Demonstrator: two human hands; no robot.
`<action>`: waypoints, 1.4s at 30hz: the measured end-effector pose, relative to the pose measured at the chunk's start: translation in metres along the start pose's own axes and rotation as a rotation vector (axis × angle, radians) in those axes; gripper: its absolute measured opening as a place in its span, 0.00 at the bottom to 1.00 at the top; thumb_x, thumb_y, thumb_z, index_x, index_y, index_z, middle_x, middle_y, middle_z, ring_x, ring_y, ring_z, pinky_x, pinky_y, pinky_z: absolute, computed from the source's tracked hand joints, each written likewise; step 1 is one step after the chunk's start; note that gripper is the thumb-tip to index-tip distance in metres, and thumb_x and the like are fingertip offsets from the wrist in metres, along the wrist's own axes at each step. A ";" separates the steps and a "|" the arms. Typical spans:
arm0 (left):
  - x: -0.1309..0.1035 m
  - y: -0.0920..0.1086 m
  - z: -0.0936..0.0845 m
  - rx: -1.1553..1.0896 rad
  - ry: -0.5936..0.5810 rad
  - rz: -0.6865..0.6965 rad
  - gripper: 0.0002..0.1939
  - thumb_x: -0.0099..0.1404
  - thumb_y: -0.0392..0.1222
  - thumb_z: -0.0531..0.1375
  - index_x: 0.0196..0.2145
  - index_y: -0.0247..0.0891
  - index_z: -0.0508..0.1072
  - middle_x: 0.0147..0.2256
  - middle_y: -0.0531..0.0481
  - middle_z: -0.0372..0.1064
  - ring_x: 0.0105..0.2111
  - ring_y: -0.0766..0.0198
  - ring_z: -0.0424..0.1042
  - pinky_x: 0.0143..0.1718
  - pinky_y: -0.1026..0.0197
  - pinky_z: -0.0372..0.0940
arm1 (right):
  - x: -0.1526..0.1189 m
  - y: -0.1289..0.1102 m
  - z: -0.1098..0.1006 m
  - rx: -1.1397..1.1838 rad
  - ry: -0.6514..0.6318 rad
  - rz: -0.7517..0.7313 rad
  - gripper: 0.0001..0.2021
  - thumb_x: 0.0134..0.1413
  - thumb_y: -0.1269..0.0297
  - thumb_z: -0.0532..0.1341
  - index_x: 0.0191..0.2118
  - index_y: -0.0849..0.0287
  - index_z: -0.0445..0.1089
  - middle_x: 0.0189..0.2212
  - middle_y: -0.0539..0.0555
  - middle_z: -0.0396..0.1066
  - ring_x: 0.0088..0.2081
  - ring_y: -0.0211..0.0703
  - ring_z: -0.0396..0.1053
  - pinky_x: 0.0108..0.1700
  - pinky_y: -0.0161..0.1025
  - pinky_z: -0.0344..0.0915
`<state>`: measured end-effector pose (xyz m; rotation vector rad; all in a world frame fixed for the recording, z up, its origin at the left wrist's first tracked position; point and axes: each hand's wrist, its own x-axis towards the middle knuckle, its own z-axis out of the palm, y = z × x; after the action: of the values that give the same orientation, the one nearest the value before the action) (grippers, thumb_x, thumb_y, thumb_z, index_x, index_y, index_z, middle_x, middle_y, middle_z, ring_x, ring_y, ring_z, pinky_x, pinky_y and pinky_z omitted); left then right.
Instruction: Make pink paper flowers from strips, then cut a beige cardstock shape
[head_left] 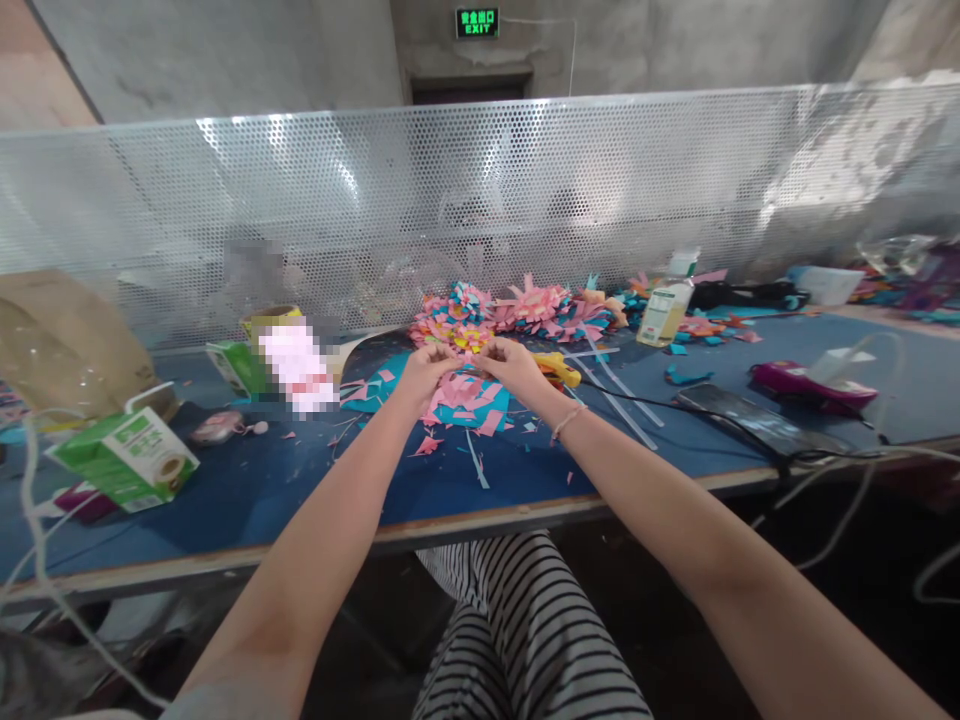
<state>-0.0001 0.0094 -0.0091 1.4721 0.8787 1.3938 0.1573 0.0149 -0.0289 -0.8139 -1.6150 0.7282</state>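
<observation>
Paper scraps (459,396), mostly pink, lay at the centre of the frame on and around a blue sheet (491,413), which rested on the dark-blue worktop (427,495). The left hand (429,368) and the right hand (514,366) were close together just above the scraps, fingers curled, thumbs and forefingers near one another; at this scale it could not be told whether either gripped a small piece of paper. Beyond them, fringed paper clusters (538,306) in pink, blue and yellow stood along the foot of a perforated metal screen (360,200). Just beside the right hand lay a yellow tool (560,369), with clear strips (649,408) strewn near it. Farther right stood a bottle (664,312) of pale yellow liquid; a dark flat device (754,418) and a purple object (806,390) lay toward the right edge. At the left of the frame were a brown paper bag (75,335) and a green-and-white carton (127,458). A lit exit sign (477,22) hung at the top.
</observation>
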 end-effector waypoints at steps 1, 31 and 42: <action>0.000 -0.001 0.000 0.001 -0.002 0.004 0.10 0.40 0.34 0.65 0.20 0.35 0.66 0.20 0.54 0.64 0.19 0.73 0.61 0.21 0.67 0.53 | 0.000 0.000 0.000 -0.010 0.002 -0.002 0.11 0.43 0.57 0.61 0.22 0.58 0.61 0.16 0.47 0.64 0.19 0.36 0.63 0.24 0.35 0.60; -0.002 0.004 0.003 0.155 -0.052 0.149 0.10 0.43 0.39 0.65 0.20 0.36 0.66 0.19 0.56 0.62 0.20 0.72 0.60 0.25 0.65 0.56 | -0.003 -0.011 0.001 -0.038 0.000 0.054 0.11 0.45 0.59 0.58 0.22 0.58 0.58 0.15 0.46 0.61 0.18 0.34 0.62 0.23 0.33 0.57; 0.000 0.001 0.001 0.124 -0.052 0.170 0.10 0.42 0.37 0.66 0.20 0.36 0.66 0.19 0.56 0.62 0.20 0.72 0.60 0.24 0.66 0.56 | -0.004 -0.017 0.000 -0.009 0.006 0.090 0.12 0.45 0.58 0.59 0.21 0.58 0.58 0.15 0.46 0.61 0.19 0.35 0.63 0.24 0.34 0.60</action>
<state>0.0012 0.0090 -0.0082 1.7030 0.8354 1.4377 0.1556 0.0019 -0.0176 -0.8993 -1.5846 0.7823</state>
